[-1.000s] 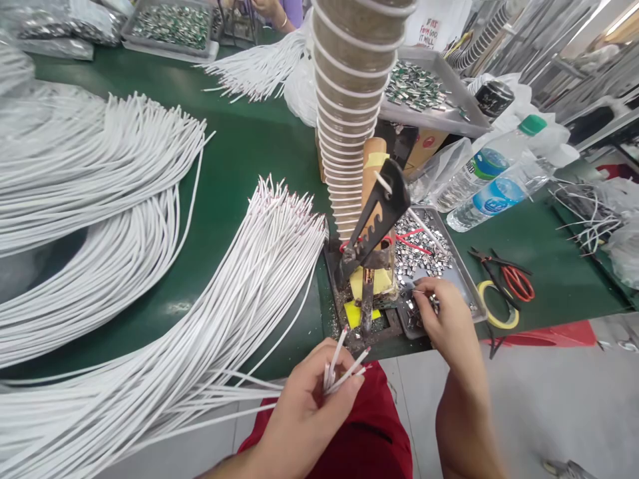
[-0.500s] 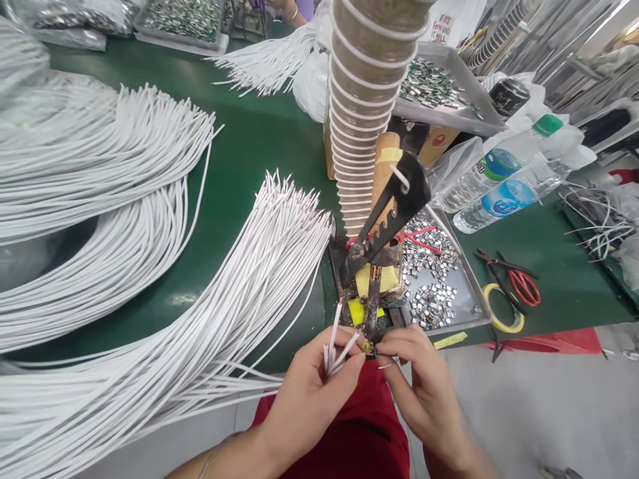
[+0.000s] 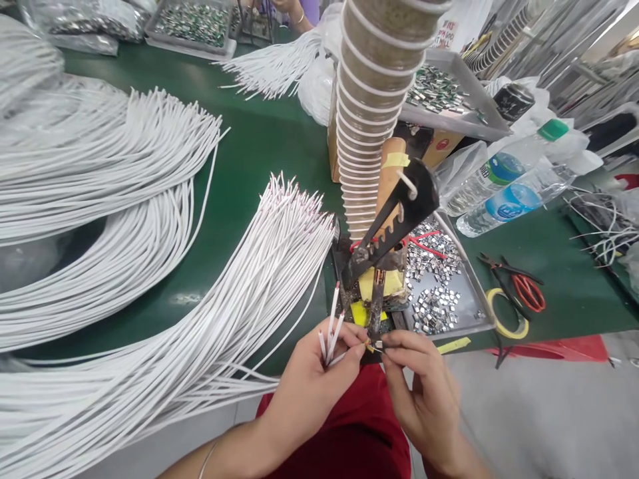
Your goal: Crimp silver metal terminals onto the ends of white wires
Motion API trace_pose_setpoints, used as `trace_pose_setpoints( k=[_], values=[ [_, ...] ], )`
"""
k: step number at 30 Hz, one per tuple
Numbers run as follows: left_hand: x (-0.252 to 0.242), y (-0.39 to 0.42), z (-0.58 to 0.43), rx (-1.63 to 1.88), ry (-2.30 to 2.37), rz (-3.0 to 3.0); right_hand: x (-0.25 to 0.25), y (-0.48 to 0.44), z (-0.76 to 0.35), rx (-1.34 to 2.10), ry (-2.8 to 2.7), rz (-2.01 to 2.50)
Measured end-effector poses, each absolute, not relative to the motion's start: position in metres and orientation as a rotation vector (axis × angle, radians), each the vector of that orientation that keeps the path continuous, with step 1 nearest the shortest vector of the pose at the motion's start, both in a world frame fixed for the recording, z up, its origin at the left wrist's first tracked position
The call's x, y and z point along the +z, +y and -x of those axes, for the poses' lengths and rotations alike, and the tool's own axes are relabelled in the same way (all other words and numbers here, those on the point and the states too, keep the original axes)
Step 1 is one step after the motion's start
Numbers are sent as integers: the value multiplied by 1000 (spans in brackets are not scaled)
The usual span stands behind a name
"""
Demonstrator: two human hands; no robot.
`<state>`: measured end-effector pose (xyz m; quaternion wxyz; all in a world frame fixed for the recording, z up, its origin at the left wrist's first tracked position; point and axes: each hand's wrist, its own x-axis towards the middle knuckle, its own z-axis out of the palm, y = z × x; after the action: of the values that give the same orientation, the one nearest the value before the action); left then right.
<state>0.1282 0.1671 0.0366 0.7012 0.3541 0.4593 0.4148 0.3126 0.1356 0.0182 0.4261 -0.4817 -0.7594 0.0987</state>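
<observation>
My left hand [image 3: 317, 382] is closed around several white cables [image 3: 333, 322], whose reddish-tipped ends stick up between thumb and fingers. Facing it, my right hand [image 3: 424, 379] pinches a small silvery connector [image 3: 379, 344] at its fingertips. Both sets of fingertips nearly meet under the dark tip of a soldering iron [image 3: 376, 306], which is held pointing down in a black notched stand [image 3: 384, 233]. A thin wire shows between the fingertips; what it belongs to I cannot make out. A large bundle of white cables [image 3: 239, 286] lies left of my hands.
A ribbed extraction hose [image 3: 377, 120] rises behind the iron. Right of it stands a metal tray [image 3: 472, 303] of small connectors, then pliers [image 3: 504, 266], a tape roll [image 3: 519, 329] and water bottles [image 3: 514, 199]. Another person's hand [image 3: 289, 8] shows at the far edge.
The view has shifted slightly, moving the scene a little to the right. The cable ends in my left hand have tilted and spread, and the silvery connector now shows at my right fingertips.
</observation>
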Motion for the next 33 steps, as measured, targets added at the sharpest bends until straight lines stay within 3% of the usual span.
trace_pose_setpoints(
  k=[21, 33],
  values=[
    [44, 166, -128, 979, 1061, -905, 24, 139, -304, 87, -1921, 1212],
    [33, 155, -131, 957, 1051, -1002, 23, 134, -316, 308, -1808, 1234]
  ],
)
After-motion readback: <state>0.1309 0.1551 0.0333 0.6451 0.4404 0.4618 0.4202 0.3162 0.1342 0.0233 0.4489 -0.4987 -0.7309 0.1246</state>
